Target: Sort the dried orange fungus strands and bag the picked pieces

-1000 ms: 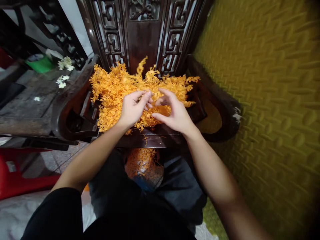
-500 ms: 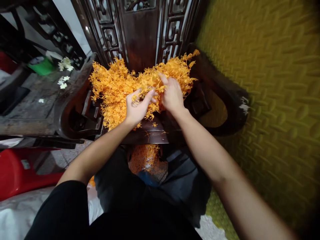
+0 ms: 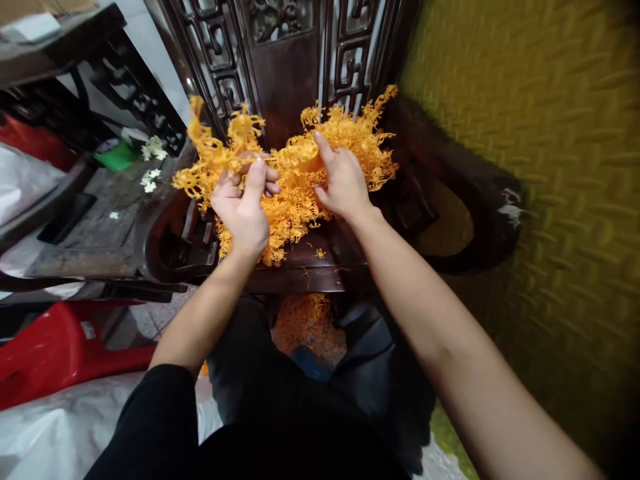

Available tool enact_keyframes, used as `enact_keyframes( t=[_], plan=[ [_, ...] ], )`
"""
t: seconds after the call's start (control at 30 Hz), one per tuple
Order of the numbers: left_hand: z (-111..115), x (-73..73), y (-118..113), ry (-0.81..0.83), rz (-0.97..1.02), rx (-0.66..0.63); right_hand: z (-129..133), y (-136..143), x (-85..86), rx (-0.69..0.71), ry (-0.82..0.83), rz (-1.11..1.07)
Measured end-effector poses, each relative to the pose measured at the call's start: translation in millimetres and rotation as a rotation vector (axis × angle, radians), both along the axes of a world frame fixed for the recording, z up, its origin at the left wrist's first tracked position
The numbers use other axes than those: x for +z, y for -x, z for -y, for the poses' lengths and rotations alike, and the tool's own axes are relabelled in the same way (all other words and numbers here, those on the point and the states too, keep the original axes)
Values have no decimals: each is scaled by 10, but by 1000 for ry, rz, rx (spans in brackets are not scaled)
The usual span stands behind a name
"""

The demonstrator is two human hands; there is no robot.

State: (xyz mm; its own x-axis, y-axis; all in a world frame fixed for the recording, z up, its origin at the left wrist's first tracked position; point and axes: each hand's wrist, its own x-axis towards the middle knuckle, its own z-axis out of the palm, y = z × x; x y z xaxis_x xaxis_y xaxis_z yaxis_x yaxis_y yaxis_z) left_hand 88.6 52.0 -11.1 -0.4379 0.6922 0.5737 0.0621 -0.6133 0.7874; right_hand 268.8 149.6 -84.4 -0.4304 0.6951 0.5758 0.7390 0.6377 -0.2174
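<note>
A bushy heap of orange plastic sprigs (image 3: 295, 213), thin and branching with small flower-like tips, lies on the seat of a dark carved wooden chair (image 3: 283, 80). My left hand (image 3: 245, 203) is closed over the heap's left part, thumb against fingers, with a sprig (image 3: 203, 143) pinched and sticking out to the upper left. At the heap's right side, my right hand (image 3: 345, 180) grips some of the orange strands. Its thumb side shows, while the other fingers are hidden behind the hand and in the strands. A raised orange strand runs between both hands.
The chair's curved armrest (image 3: 465, 253) stands at the right, beside a yellow-green textured surface (image 3: 575, 133). On the left are a wooden seat with white flower pieces (image 3: 150, 180), a green tape roll (image 3: 116, 155), a red plastic stool (image 3: 75, 340) and white sacks (image 3: 60, 427). More orange strands (image 3: 305, 320) lie below.
My left hand has moved left and turned, lifting a sprig out to the upper left. The right hand remains at the heap's right side, with its fingers shifted slightly. The view has shifted a little.
</note>
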Motion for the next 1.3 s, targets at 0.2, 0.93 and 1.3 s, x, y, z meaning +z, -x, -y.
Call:
enact_keyframes(
  t=[0.2, 0.93, 1.3],
  plan=[
    [-174, 231, 510, -89, -3, 126, -65, -39, 176, 92, -76, -2],
    [236, 658, 344, 260, 136, -356, 935, 45, 889, 91, -154, -702],
    [303, 234, 49, 360, 140, -499, 1120, 299, 789, 578, 462, -889]
  ],
)
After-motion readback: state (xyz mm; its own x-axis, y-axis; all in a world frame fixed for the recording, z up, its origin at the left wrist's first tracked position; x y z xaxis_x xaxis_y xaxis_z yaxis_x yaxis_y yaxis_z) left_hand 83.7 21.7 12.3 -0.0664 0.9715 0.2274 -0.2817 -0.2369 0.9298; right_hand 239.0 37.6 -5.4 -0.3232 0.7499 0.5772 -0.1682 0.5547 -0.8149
